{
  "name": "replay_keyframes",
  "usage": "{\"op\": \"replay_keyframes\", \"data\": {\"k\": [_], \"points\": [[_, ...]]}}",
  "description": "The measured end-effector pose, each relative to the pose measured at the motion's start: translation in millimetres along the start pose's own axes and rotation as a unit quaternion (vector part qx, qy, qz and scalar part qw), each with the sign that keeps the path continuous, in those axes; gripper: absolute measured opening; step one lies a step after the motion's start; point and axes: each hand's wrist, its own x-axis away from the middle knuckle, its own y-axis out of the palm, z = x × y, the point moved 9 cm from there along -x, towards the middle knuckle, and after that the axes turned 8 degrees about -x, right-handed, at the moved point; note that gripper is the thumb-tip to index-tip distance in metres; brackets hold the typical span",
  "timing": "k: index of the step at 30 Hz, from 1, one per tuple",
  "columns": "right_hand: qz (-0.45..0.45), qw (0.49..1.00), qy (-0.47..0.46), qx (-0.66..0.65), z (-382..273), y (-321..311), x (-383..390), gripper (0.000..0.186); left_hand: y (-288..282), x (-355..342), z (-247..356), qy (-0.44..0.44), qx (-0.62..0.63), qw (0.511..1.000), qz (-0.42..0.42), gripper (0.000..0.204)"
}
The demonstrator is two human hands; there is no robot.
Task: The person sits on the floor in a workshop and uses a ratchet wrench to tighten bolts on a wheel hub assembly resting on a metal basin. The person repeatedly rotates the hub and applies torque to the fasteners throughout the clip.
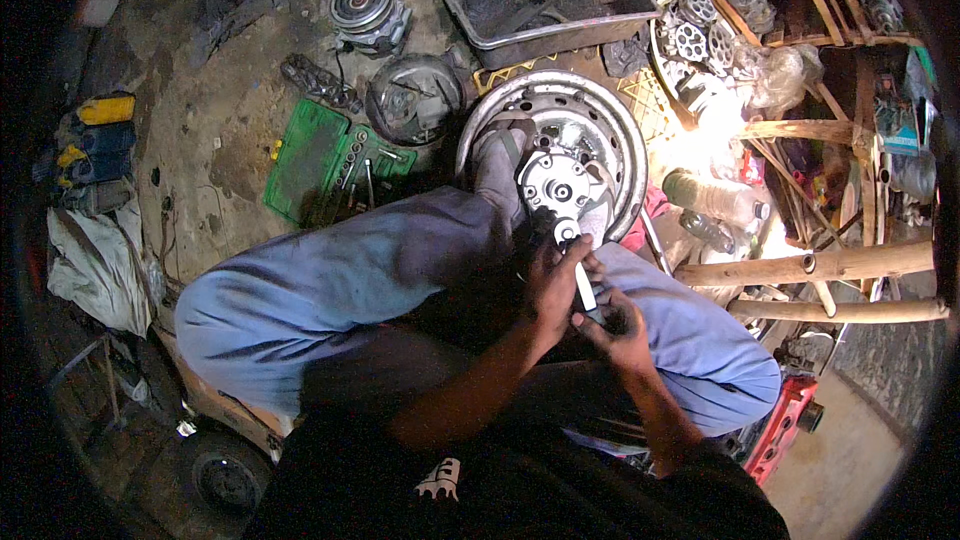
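Note:
In the head view a round silver metal part (547, 178) with several bolt holes sits on a steel wheel rim (622, 120), between my feet (495, 162). A silver wrench (586, 290) lies over its near side, the ring end at a dark fitting. My left hand (558, 285) is closed around the wrench just below that ring end, thumb along it. My right hand (615, 328) is closed on the lower end of the handle, close to my right leg. The fingertips of both hands are partly hidden.
A black tray (510, 25) with a brush, a pump-like part (362, 20), a round housing (410, 98) and a green socket case (298, 155) lie ahead and left. At right are wooden poles (810, 265), plastic bottles (700, 190) and a bright glare. A red metal part (785, 420) is low right.

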Motion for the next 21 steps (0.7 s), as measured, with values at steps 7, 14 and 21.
{"op": "replay_keyframes", "data": {"k": [7,14,21], "points": [[0.319,0.94,-0.063,-0.099,20,-9,41,0.02,-20,-9,137,0.405,-0.378,0.821,0.136,0.042],[0.541,0.833,-0.119,-0.016,-10,-23,62,0.05,110,-135,95,0.16,-0.701,0.55,-0.425,0.06],[0.604,0.782,-0.14,-0.069,28,-34,69,0.048,101,-145,52,0.082,-0.735,0.431,-0.518,0.045]]}}
